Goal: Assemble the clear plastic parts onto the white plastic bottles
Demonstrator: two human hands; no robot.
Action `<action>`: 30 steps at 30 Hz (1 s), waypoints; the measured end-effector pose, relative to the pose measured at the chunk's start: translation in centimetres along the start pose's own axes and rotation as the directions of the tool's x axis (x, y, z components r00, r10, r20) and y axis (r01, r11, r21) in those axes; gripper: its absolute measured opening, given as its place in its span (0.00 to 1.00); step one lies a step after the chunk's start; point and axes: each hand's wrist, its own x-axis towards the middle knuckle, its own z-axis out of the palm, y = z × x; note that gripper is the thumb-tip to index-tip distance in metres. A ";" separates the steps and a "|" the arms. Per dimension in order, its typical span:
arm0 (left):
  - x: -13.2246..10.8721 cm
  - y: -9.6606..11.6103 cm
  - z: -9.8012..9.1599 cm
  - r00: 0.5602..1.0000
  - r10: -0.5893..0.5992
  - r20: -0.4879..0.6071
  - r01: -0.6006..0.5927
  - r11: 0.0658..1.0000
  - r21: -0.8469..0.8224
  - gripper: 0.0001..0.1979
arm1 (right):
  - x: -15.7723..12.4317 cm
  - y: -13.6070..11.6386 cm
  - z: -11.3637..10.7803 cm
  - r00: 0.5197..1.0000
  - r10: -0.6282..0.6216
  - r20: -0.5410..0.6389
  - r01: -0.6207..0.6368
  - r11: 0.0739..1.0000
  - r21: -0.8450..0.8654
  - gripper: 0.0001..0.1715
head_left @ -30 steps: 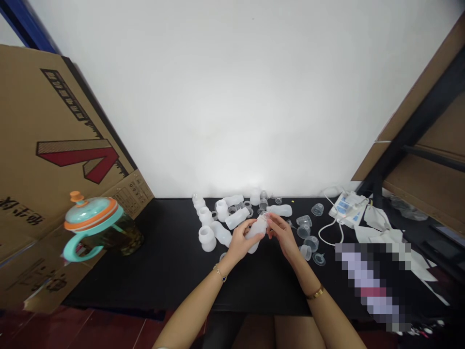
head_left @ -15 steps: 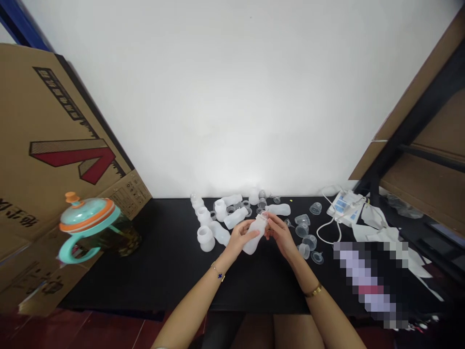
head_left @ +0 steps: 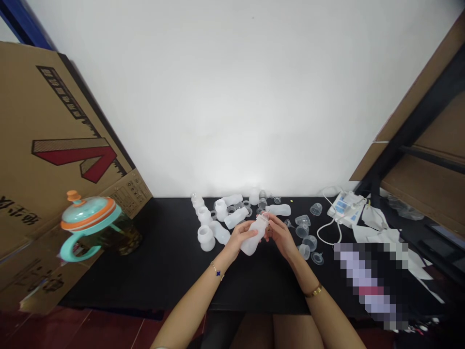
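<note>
My left hand (head_left: pixel 242 236) is wrapped round the body of a milky white baby bottle (head_left: pixel 253 241), which tilts with its neck up and to the right. At the bottle's mouth, the fingers of my right hand (head_left: pixel 279 233) pinch a small clear piece (head_left: pixel 265 215); its exact kind is partly hidden by the fingers. Left of my hands stand several wide-necked white bottles (head_left: pixel 206 238), with more bottles (head_left: pixel 236 218) lying on their sides behind. Clear cups (head_left: pixel 310 242) and a clear nipple-shaped disc (head_left: pixel 317 258) lie right of my right hand.
All this is on a black table (head_left: pixel 163 261) against a white wall. At the left, a jug (head_left: pixel 90 228) with a turquoise and orange lid stands before a large cardboard box (head_left: pixel 72 121). A white power strip with cable (head_left: pixel 343 208) and papers (head_left: pixel 376 235) lie at the right.
Both hands stay at the bottle, which has shifted slightly left and down. The rest of the view moves only slightly with the camera.
</note>
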 end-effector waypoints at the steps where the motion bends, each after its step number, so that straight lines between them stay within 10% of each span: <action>1: 0.0 -0.1 0.0 1.000 0.004 -0.005 -0.004 1.000 0.009 0.26 | 0.0 0.0 0.0 1.000 0.002 -0.007 -0.002 1.000 -0.003 0.26; 21: 0.1 -0.9 -0.3 0.930 0.337 -0.149 -0.213 0.821 0.530 0.29 | 0.3 0.3 0.0 0.995 -0.055 -0.087 0.045 0.992 -0.119 0.24; 30: 0.3 -0.1 0.2 0.973 0.170 -0.154 -0.126 0.958 0.259 0.30 | 0.2 0.1 0.3 0.994 -0.040 -0.102 0.029 0.994 -0.102 0.25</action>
